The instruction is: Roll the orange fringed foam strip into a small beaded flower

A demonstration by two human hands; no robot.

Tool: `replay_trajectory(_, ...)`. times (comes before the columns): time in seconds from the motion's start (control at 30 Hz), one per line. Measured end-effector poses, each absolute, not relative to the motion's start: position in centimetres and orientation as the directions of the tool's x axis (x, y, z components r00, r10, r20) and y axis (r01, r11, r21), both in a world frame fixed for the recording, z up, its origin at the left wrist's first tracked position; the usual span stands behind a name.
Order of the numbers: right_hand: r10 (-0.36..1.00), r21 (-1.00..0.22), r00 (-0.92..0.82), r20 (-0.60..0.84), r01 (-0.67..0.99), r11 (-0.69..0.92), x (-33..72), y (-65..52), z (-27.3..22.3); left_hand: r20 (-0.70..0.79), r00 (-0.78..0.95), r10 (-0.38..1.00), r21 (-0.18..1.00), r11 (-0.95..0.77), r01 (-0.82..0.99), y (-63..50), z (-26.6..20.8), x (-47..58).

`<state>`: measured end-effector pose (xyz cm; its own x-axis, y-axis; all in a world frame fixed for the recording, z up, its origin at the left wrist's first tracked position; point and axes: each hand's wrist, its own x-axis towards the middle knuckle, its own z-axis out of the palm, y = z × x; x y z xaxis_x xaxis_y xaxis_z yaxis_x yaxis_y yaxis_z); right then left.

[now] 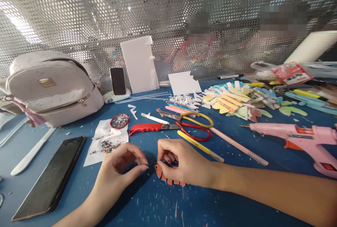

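Note:
My right hand is closed, thumb against the curled fingers, on an orange-red segmented strip. The strip's rounded end has a small dark dot, and square pieces trail below my fingers; the rest is hidden. To its left, my left hand pinches thumb and forefinger together, tips pointing at the strip. Whatever lies in that pinch is too small to make out. Just beyond the hands are scissors with yellow and red handles, a red-handled craft knife and a yellow pen.
Left stand a pale backpack, a dark phone and a white plastic knife. Small beads lie on white paper. A pink glue gun rests at right, below heaped coloured cut-outs. Perforated metal rises behind.

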<state>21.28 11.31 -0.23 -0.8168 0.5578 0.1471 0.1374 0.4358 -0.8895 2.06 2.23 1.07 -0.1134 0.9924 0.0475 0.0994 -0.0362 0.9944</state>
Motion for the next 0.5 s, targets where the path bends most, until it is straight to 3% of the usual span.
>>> replay_trajectory(0.23, 0.546, -0.930, -0.836, 0.059, 0.153, 0.334, 21.37, 11.10, -0.15, 0.066, -0.116, 0.991, 0.988, -0.049, 0.145, 2.14, 1.16, 2.20)
replay_trajectory(0.4, 0.585, -0.860, -0.769, 0.260, 0.090, 0.501, 21.22, 11.43, 0.04, 0.111, -0.090, 0.990, 0.924, -0.070, 0.376, 2.44, 0.66, 1.69)
replay_trajectory(0.5, 0.615, -0.861, -0.735, 0.287, 0.084, 0.502, 21.09, 11.66, 0.37, 0.130, -0.070, 0.989, 0.869, -0.079, 0.488, 2.87, 0.38, 1.55)
